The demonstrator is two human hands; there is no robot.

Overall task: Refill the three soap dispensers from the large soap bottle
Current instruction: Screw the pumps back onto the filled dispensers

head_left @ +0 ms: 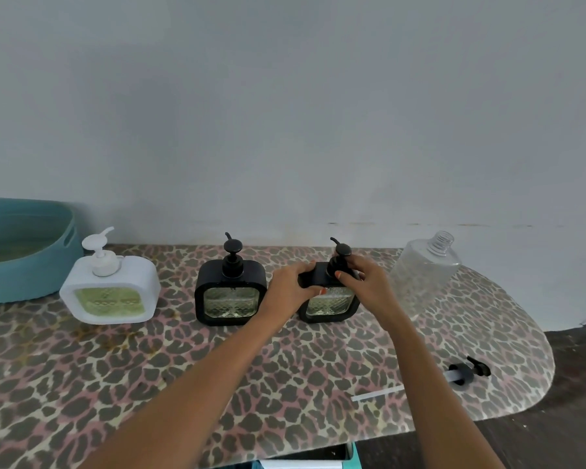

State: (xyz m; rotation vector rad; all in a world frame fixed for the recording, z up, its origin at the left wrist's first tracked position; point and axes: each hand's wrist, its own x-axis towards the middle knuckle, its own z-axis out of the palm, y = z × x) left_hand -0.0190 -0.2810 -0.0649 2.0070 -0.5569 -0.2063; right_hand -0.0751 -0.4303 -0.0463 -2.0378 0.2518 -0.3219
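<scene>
Three dispensers stand in a row on the leopard-print table [183, 384]. At the left is a white dispenser [110, 292] with green soap. In the middle stands a black dispenser [230, 294] with its pump on. My left hand [293, 287] grips the top left shoulder of the right black dispenser [329, 304]. My right hand [362, 284] holds the collar of its black pump. The large clear soap bottle [423, 275] stands uncapped to the right and looks empty.
A teal basket [24, 245] sits at the far left against the wall. A loose black pump with its white tube [454, 375] lies near the table's right front edge. Beyond that curved edge is dark floor.
</scene>
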